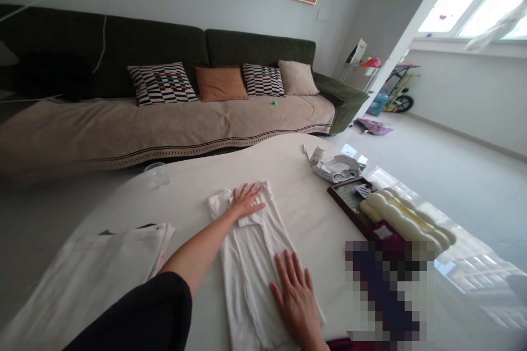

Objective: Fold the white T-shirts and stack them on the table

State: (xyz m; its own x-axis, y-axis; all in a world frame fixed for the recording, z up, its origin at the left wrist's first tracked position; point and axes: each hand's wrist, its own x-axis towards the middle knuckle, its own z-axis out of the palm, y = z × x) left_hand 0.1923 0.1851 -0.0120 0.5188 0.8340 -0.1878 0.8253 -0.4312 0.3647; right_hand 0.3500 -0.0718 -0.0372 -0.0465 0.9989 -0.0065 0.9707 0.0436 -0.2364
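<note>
A white garment (242, 263), folded into a long narrow strip, lies flat on the white table (313, 219). Toward its far end my left hand (247, 203) rests with fingers spread on a smaller folded-over part. My right hand (298, 296) lies flat, fingers apart, along the right edge nearer to me. Neither hand grips the cloth. Left of my forearm, another folded white cloth (111, 269) sits at the table's left side, with a dark bit showing at its far edge.
A clear plastic cup (158, 174) stands at the table's far left. On the right are a crumpled silver-white packet (337, 167), a dark-framed tray (346, 205) and a cream cloud-shaped tissue box (405, 216). Beyond the table is a green sofa (263, 49) with cushions.
</note>
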